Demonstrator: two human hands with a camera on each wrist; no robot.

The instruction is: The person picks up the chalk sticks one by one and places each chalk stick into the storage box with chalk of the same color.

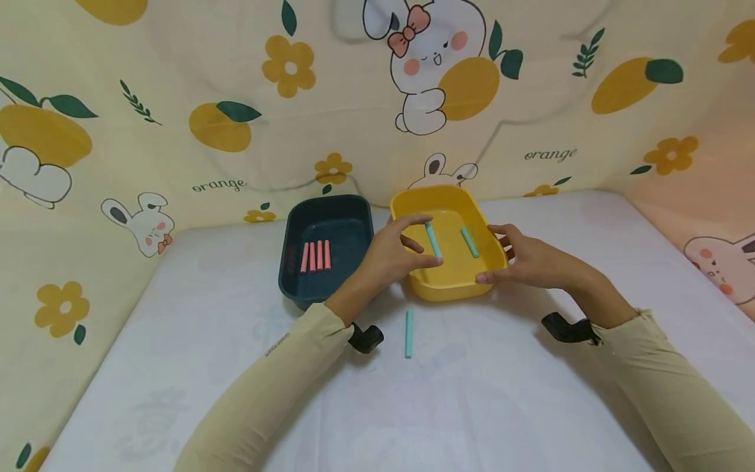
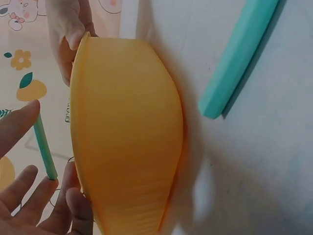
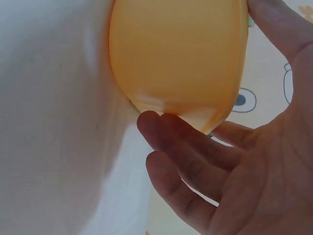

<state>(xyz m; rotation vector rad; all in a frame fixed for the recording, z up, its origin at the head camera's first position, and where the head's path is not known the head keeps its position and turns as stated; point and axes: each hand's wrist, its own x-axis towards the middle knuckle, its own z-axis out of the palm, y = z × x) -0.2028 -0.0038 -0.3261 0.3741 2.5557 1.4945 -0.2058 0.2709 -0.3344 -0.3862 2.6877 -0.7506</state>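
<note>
My left hand (image 1: 389, 252) pinches a teal chalk-like stick (image 1: 433, 240) by its two ends, thumb at one end and a finger at the other, over the yellow tray (image 1: 446, 292). In the left wrist view the held stick (image 2: 45, 147) stands out beside the tray's rim. A second teal stick (image 1: 470, 242) lies inside the tray toward the right. With thumb at the rim and fingers along the outer wall, my right hand (image 1: 531, 262) holds the tray's right side. Another teal stick (image 1: 409, 334) lies on the white cloth in front.
To the left stands a dark blue tray (image 1: 348, 229), with several pink sticks (image 1: 320, 255) side by side in it; my left forearm passes near its front right corner. Behind both trays hangs a printed cloth (image 1: 354, 131).
</note>
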